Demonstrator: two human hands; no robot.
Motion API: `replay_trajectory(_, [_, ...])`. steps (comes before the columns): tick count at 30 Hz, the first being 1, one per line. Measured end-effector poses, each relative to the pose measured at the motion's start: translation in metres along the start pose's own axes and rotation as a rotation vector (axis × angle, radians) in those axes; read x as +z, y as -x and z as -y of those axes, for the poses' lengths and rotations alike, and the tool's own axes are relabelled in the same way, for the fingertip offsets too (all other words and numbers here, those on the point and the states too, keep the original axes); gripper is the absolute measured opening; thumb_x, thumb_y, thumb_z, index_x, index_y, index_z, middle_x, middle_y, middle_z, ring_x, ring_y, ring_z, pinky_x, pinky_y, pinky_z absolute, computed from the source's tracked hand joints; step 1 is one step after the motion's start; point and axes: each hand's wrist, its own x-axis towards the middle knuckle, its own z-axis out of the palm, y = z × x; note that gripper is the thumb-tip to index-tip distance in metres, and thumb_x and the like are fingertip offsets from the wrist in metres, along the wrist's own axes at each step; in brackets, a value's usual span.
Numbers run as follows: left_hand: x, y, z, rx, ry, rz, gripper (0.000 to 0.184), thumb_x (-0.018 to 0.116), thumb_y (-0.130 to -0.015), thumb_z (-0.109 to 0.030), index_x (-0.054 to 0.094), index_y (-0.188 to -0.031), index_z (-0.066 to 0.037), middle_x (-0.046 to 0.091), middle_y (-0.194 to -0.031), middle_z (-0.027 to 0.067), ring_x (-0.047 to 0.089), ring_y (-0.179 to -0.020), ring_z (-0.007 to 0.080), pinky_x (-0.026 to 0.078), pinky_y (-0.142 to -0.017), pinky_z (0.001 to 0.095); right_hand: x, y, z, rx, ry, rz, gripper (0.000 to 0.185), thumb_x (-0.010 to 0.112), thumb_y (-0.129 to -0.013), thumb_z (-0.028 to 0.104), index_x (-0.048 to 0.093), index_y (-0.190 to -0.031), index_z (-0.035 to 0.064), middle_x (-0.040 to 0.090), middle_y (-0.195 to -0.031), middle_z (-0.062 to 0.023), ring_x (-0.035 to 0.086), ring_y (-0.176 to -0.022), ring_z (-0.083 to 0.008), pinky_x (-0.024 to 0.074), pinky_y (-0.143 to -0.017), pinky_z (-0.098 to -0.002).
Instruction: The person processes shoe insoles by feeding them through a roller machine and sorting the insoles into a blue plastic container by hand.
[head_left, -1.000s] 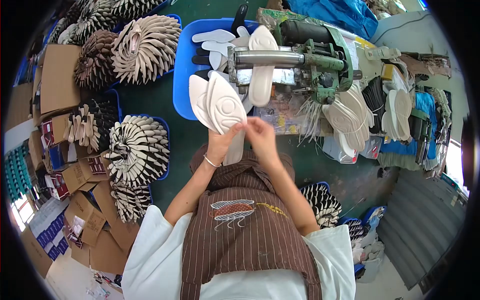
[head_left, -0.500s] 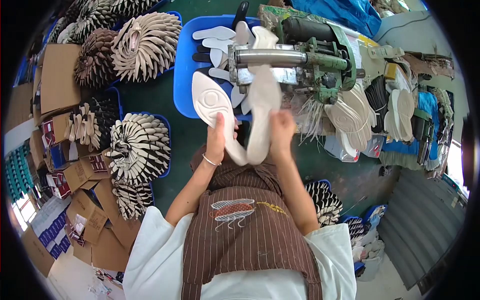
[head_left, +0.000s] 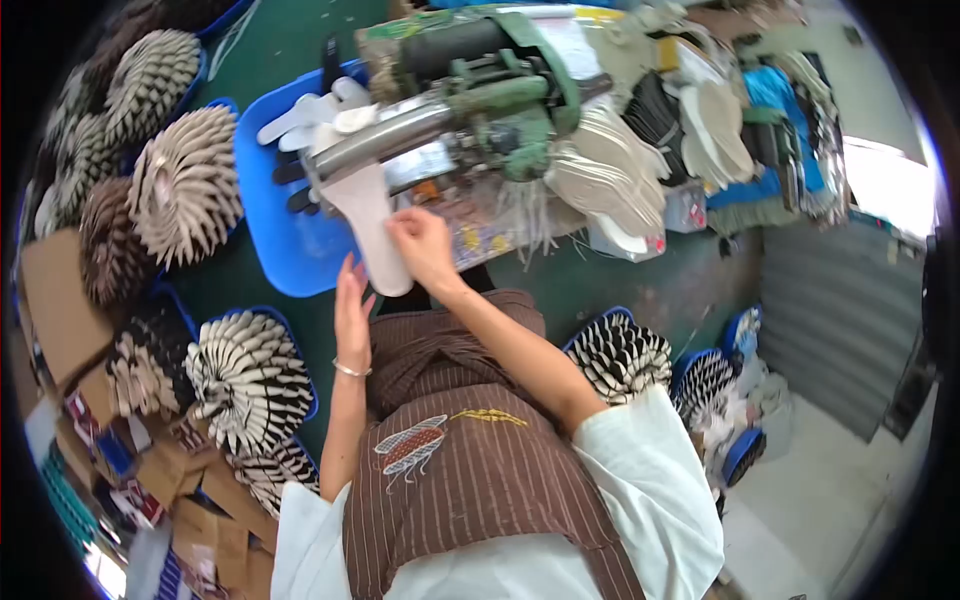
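A white insole [head_left: 372, 222] lies under the metal roller [head_left: 385, 137] of the green machine [head_left: 510, 130], its rounded end pointing down toward my apron. My right hand [head_left: 424, 248] pinches the right edge of this insole, fingers closed. My left hand [head_left: 352, 318] stands upright at the left of the insole's lower end, fingers stretched and a little apart, holding nothing. Other pale insoles [head_left: 298, 118] lie in the blue bin [head_left: 262, 235] behind the roller's left end.
Stacked insoles [head_left: 610, 175] and a black bundle [head_left: 655, 120] lie right of the machine. Blue tubs of fanned, layered pieces [head_left: 250, 370] stand at the left, with cardboard boxes [head_left: 65, 290]. Another such tub [head_left: 622, 355] is at the lower right.
The view has turned and shifted. The insoles earlier in my left hand are no longer there, and that hand has opened. My right hand has come to the insole at the roller.
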Motion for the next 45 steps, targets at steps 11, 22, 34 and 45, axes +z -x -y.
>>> replay_trajectory(11, [0.042,-0.013,0.012,-0.125,-0.201,0.037,0.05,0.056,-0.091,-0.023,0.04,-0.136,-0.009,0.056,-0.124,0.0127,0.054,-0.112,0.0213,0.041,-0.094,0.0346,-0.298,-0.031,-0.03,-0.29,0.604,-0.294,0.03,0.059,-0.078,0.009,0.06,-0.106,0.0004,0.064,-0.098,-0.0212,0.062,-0.09,-0.036,0.0485,-0.079,-0.0396])
replay_trajectory(22, [0.294,-0.097,0.092,0.322,-0.694,0.268,0.115,0.084,-0.062,-0.022,0.007,-0.146,-0.003,0.032,-0.143,0.022,0.034,-0.132,0.0336,0.035,-0.105,0.0406,-0.44,-0.199,-0.071,-0.404,0.986,-0.119,0.044,0.061,-0.084,0.035,0.059,-0.104,-0.0042,0.057,-0.097,-0.0215,0.053,-0.099,-0.0377,0.0338,-0.096,-0.0551])
replay_trajectory(34, [0.358,-0.132,0.096,0.314,-0.583,0.097,0.072,0.084,-0.056,-0.01,0.051,-0.119,0.0,0.065,-0.106,0.0127,0.061,-0.102,0.0239,0.046,-0.089,0.0336,-0.437,-0.156,-0.046,-0.53,0.963,0.422,0.129,0.087,-0.044,0.045,0.018,-0.143,0.0009,0.046,-0.114,-0.0238,0.048,-0.101,-0.0382,0.0352,-0.094,-0.0435])
replay_trajectory(45, [0.373,-0.131,0.11,0.332,-0.39,0.06,0.106,0.084,-0.061,-0.015,0.016,-0.141,-0.004,0.043,-0.134,0.022,0.036,-0.131,0.032,0.032,-0.105,0.0387,-0.439,-0.168,-0.039,-0.378,0.794,0.47,0.116,0.083,-0.046,0.02,0.022,-0.143,0.0016,0.05,-0.111,-0.0232,0.05,-0.1,-0.0374,0.0394,-0.091,-0.0419])
